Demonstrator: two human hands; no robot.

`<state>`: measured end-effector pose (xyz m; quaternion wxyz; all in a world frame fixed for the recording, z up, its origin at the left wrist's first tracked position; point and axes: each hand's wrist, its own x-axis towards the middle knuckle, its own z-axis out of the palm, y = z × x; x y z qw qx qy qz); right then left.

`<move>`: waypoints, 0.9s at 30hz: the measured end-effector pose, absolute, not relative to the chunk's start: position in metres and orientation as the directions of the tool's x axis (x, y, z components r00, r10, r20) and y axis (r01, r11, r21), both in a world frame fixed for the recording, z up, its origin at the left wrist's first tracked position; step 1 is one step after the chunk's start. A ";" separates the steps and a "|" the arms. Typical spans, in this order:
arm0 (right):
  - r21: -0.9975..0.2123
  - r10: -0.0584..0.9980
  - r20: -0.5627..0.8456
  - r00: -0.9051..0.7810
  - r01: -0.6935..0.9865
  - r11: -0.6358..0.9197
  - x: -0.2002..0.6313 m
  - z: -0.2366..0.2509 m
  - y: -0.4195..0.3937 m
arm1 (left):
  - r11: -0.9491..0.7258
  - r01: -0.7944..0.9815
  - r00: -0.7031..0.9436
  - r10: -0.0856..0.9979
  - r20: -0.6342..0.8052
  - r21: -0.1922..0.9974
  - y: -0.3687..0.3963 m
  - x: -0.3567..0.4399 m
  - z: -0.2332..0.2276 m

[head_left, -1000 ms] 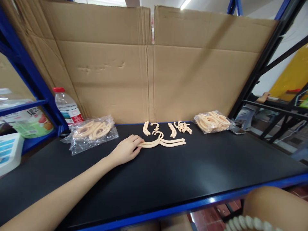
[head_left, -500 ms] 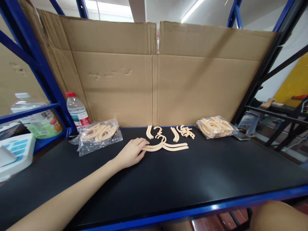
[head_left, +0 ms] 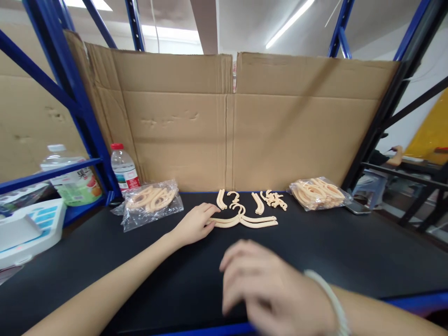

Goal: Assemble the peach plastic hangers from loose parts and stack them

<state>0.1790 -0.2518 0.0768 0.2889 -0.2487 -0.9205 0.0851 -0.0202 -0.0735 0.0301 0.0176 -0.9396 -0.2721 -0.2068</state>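
1. Under the fingertips of the left hand [head_left: 194, 225] lies the near end of a pale peach plastic hanger [head_left: 245, 220] with curved arms and a small hook — the hand rests flat, fingers loosely together, touching that end rather than closed round it.
2. Nearer the body than the left hand, the right hand [head_left: 269, 284] hangs blurred above the black worktop [head_left: 367, 247], fingers spread and curled downward, holding nothing; a pale beaded bracelet [head_left: 332, 298] sits on its wrist.
3. Just beyond the hanger, further from both hands, stand loose peach plastic pieces [head_left: 259, 200] — short curved strips, a hook and a small heap of bits.
4. Left of the left hand lies a clear plastic bag of peach parts [head_left: 152, 201]; behind it stands a clear water bottle with a red cap [head_left: 123, 168].
5. Well to the right of both hands sits a second clear bag of peach parts [head_left: 317, 192], with a dark phone [head_left: 357, 208] just beside it.
6. Beyond everything rises a brown cardboard wall [head_left: 280, 126], framed by blue shelf posts [head_left: 70, 93].
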 end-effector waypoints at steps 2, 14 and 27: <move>-0.386 0.737 0.514 -0.439 0.649 0.655 0.189 0.078 -0.205 | -0.796 0.594 0.733 0.594 0.332 0.112 -0.067 -0.014 0.036; -0.442 0.988 -0.054 0.146 0.884 -0.155 0.221 0.051 -0.014 | -0.324 0.933 0.328 0.945 0.001 0.157 0.024 0.041 0.045; -0.741 0.962 -0.069 0.264 0.632 -0.227 0.224 0.046 -0.008 | -0.251 0.943 0.252 0.967 0.025 0.220 0.019 0.043 0.047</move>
